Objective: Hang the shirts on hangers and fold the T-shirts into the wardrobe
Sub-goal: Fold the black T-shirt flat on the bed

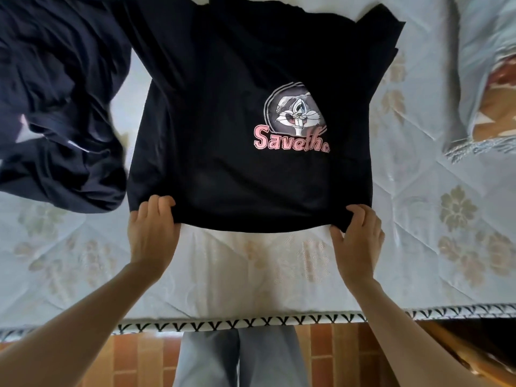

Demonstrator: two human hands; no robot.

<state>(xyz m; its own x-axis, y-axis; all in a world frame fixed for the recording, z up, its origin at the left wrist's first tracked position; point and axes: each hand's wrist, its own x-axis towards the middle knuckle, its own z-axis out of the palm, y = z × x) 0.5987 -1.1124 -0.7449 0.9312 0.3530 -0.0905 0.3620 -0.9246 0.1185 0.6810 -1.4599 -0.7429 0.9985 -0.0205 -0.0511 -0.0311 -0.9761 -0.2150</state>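
Note:
A black T-shirt with a cartoon rabbit and pink lettering lies spread on the mattress, its sides folded in. My left hand grips the near left corner of its lower edge, fingers curled over the cloth. My right hand pinches the near right corner the same way. The edge between both hands is lifted slightly off the mattress.
A crumpled pile of dark navy clothes lies at the left, touching the T-shirt's upper left. A pillow rests at the right. The mattress edge with patterned piping runs across the front, above a tiled floor.

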